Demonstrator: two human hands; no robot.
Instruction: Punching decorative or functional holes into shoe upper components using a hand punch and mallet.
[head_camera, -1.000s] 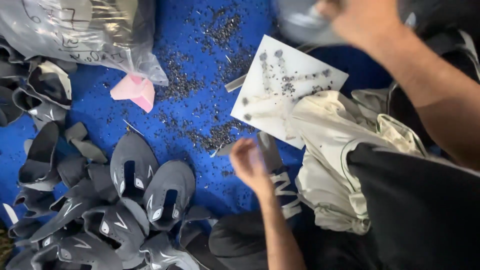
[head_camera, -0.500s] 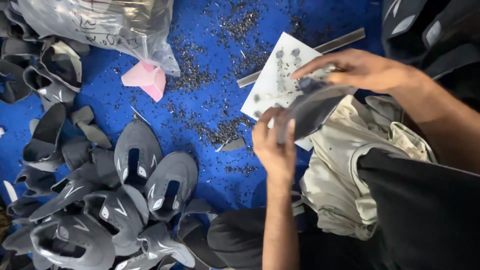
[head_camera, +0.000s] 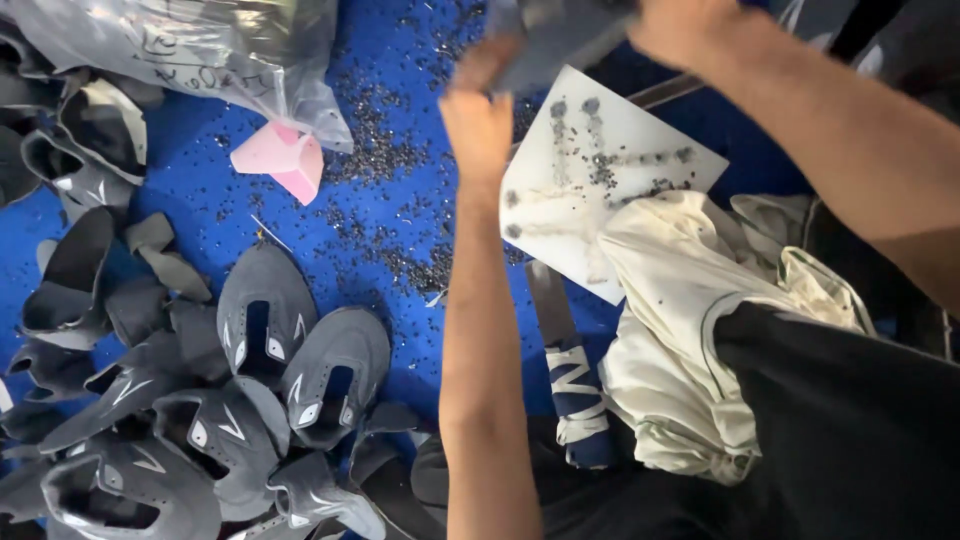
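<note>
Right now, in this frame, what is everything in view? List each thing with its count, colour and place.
shoe uppers: a heap too many to count, grey, lower left on the mat
blue mat: one, under everything
dark scraps: many, small, strewn over the mat's middle
plastic bag: one, clear, top left
pink piece: one, below the bag's corner
white board: one, dotted with scraps, centre right
cream cloth: one, bunched, right of centre
blue strap: one, with white marks, below the board
grey piece: one, blurred, top centre, in the grip of both hands
left hand: top centre, on the grey piece
right hand: top right, on the grey piece
</note>
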